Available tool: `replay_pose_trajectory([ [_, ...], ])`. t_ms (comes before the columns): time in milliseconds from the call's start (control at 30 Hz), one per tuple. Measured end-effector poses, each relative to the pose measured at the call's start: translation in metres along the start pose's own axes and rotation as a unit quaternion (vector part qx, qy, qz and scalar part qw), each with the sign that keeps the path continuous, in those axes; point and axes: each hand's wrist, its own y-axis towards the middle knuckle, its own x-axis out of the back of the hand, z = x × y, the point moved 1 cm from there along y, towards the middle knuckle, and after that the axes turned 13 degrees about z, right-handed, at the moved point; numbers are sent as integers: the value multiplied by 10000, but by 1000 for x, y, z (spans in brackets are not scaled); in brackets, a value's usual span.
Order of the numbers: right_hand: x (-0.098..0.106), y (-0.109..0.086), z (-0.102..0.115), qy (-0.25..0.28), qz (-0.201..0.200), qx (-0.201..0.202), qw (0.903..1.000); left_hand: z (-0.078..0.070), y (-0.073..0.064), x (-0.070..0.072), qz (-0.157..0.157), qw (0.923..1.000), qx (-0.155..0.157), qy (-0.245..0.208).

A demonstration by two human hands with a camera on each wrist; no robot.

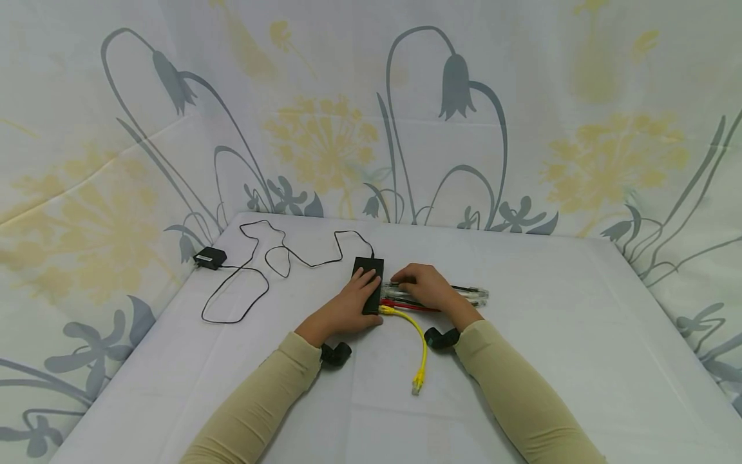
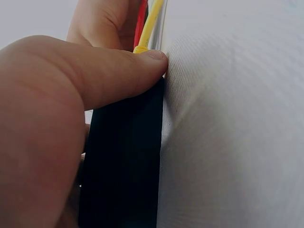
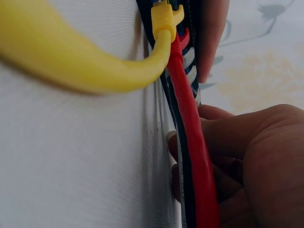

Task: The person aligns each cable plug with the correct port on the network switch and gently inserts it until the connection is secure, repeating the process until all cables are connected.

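A flat black network switch lies on the table, with several network cables plugged along its right side. My left hand holds it, fingers laid over its top. In the left wrist view, the left thumb wraps round the switch's end, its tip near the yellow plug. Beside the ports, my right hand pinches a network cable, its plug end hidden by the fingers. A yellow cable and a red cable run from the side nearest me; clear and black cables stretch out past my right hand.
From the switch's far end a thin black power cord loops left to a black power adapter near the table's left edge. The yellow cable's loose plug points toward me. A flower-patterned cloth hangs behind the white table.
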Motion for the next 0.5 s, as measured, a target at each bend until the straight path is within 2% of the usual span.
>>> replay_pose_trajectory([
  [167, 1, 0, 1, 85, 33, -37, 10000, 1, 1, -1, -3, 10000, 33, 42],
  [367, 1, 1, 1, -128, 91, -280, 9995, 1, 1, -1, 32, 10000, 68, 18],
  [500, 1, 2, 2, -75, 178, -469, 9987, 1, 1, 0, 25, 10000, 47, 25],
])
